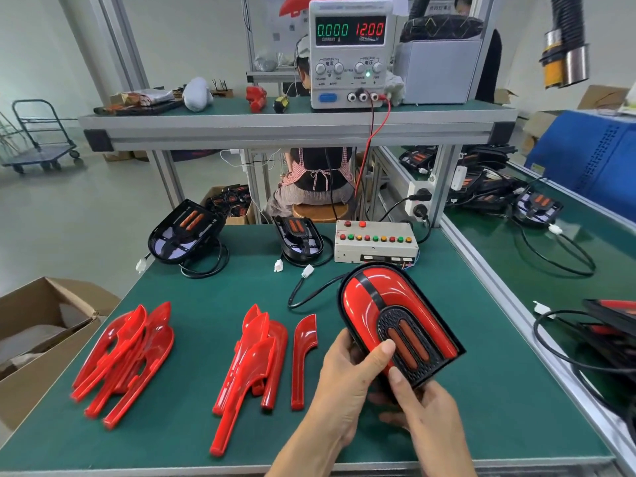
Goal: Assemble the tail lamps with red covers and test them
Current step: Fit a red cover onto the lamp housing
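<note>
I hold a tail lamp (395, 315) with red covers fitted, tilted above the green mat. My left hand (347, 383) grips its lower left edge, thumb on the red cover. My right hand (426, 418) grips its bottom end, thumb on the black grille. Its black cable runs to a white connector (307, 271) lying on the mat. Two piles of loose red covers (127, 359) (254, 359) lie to the left, with one single cover (303, 356) beside them. Two uncovered black lamp bases (184, 232) (301, 241) stand at the back.
A test box (375, 241) with coloured buttons sits at the back right of the mat (192, 290). A power supply (349, 53) on the shelf reads 0.000 and 12.00. A cardboard box (41, 325) stands at the left; more lamps (537, 204) lie on the right bench. A person sits behind.
</note>
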### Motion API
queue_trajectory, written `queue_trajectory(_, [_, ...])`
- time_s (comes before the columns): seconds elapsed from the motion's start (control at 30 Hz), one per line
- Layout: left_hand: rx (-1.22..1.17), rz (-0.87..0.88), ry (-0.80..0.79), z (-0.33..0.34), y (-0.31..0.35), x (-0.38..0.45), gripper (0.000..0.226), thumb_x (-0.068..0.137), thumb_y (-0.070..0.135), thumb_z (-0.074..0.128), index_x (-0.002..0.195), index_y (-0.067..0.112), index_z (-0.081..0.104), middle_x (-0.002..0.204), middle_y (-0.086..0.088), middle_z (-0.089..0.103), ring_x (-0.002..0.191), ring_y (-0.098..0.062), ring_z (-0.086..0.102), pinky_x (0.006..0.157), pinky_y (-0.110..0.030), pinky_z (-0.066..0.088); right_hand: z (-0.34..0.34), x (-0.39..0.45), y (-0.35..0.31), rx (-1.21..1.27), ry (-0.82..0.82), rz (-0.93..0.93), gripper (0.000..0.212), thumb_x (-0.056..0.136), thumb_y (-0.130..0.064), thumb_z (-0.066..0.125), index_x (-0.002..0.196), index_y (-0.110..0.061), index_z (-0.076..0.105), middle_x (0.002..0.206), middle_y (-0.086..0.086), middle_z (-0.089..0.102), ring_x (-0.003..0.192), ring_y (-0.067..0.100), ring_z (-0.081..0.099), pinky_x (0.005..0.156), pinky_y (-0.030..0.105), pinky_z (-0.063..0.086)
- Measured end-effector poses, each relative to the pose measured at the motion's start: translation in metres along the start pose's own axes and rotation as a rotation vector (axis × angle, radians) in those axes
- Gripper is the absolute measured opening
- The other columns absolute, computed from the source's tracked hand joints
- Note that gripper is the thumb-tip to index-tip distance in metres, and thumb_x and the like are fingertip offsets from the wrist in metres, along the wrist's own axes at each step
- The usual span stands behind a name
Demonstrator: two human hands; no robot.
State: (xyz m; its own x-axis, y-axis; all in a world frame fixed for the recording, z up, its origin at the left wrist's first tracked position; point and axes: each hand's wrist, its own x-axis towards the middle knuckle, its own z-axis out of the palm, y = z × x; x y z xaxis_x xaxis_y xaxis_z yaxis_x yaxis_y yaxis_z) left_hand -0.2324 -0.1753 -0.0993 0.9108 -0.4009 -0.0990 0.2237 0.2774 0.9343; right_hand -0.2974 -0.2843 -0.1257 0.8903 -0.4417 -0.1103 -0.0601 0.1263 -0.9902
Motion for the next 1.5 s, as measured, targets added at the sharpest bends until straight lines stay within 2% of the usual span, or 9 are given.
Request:
queue_trajectory(0.17, [0.076,0.056,-0.022,-0.005,0.000,0.003,0.049,0.076,0.033,0.086,0.117,0.014,0.066,0.115,-0.006,0.075,0.110,-0.020,0.070,0.088,-0.026,0.056,-0.003,0.002,-0.002,0.089,-0.014,0.025,0.031,0.082,-0.020,0.073,0.104,0.002,0.070,0.089,0.019,0.079,0.078,0.037,0.077,0.064,0.032,0.064])
queue_trajectory(0.27, [0.090,0.066,-0.050,-0.008,0.000,0.004,0.050,0.075,0.031,0.087,0.118,0.016,0.066,0.116,-0.006,0.075,0.111,-0.019,0.070,0.090,-0.026,0.055,-0.005,0.003,0.000,0.134,-0.015,0.033,0.041,0.073,-0.022,0.075,0.104,0.004,0.069,0.091,0.022,0.078,0.080,0.040,0.077,0.067,0.032,0.064])
queue_trajectory(0.37, [0.049,0.062,-0.085,-0.009,0.005,0.006,0.050,0.083,0.035,0.082,0.125,0.015,0.064,0.125,-0.009,0.071,0.121,-0.025,0.064,0.103,-0.037,0.051,-0.005,0.004,0.002,0.139,0.001,0.034,0.047,0.067,-0.025,0.079,0.102,0.005,0.068,0.090,0.021,0.078,0.081,0.039,0.077,0.067,0.030,0.063])
queue_trajectory(0.5, [-0.098,0.029,-0.067,-0.008,0.017,0.012,0.048,0.098,0.052,0.058,0.132,0.019,0.064,0.133,-0.011,0.066,0.127,-0.027,0.060,0.111,-0.046,0.045,-0.004,0.004,0.004,0.112,0.009,0.013,0.051,0.064,-0.033,0.081,0.099,0.003,0.070,0.085,0.020,0.078,0.077,0.037,0.077,0.063,0.026,0.062])
queue_trajectory(0.63, [-0.165,0.027,-0.044,-0.008,0.018,0.017,0.051,0.101,0.050,0.049,0.135,0.015,0.061,0.135,-0.014,0.065,0.129,-0.029,0.059,0.111,-0.050,0.044,-0.003,0.004,0.004,0.113,0.007,0.014,0.050,0.065,-0.034,0.081,0.097,0.003,0.071,0.083,0.019,0.078,0.076,0.036,0.077,0.061,0.025,0.061])
queue_trajectory(0.77, [-0.249,-0.061,-0.011,-0.007,0.028,0.023,0.069,0.092,0.069,0.041,0.129,0.017,0.069,0.133,-0.011,0.067,0.127,-0.023,0.061,0.110,-0.045,0.042,-0.005,0.004,0.007,0.103,-0.012,0.016,0.051,0.066,-0.033,0.082,0.100,0.003,0.069,0.085,0.018,0.078,0.079,0.034,0.078,0.064,0.024,0.061])
queue_trajectory(1.0, [-0.264,-0.111,0.039,-0.012,0.038,0.028,0.063,0.091,0.054,0.054,0.130,0.006,0.066,0.127,-0.016,0.069,0.119,-0.028,0.066,0.100,-0.043,0.052,-0.006,0.005,0.009,0.033,-0.030,0.023,0.055,0.064,-0.040,0.081,0.102,-0.001,0.070,0.084,0.015,0.079,0.081,0.031,0.078,0.069,0.026,0.063])
queue_trajectory(1.2, [-0.282,-0.130,0.013,-0.016,0.040,0.027,0.063,0.088,0.052,0.060,0.128,0.004,0.067,0.127,-0.017,0.069,0.120,-0.029,0.066,0.100,-0.041,0.055,-0.009,0.006,0.012,0.014,-0.065,0.042,0.032,0.081,-0.019,0.079,0.103,0.003,0.070,0.084,0.016,0.079,0.079,0.032,0.078,0.066,0.024,0.061])
queue_trajectory(1.5, [-0.296,-0.117,0.037,-0.020,0.038,0.029,0.054,0.091,0.047,0.059,0.121,0.003,0.071,0.123,-0.019,0.070,0.114,-0.030,0.069,0.097,-0.045,0.057,-0.009,0.007,0.012,0.013,-0.064,0.023,0.054,0.063,-0.037,0.083,0.101,0.001,0.071,0.086,0.016,0.079,0.079,0.033,0.078,0.065,0.024,0.061])
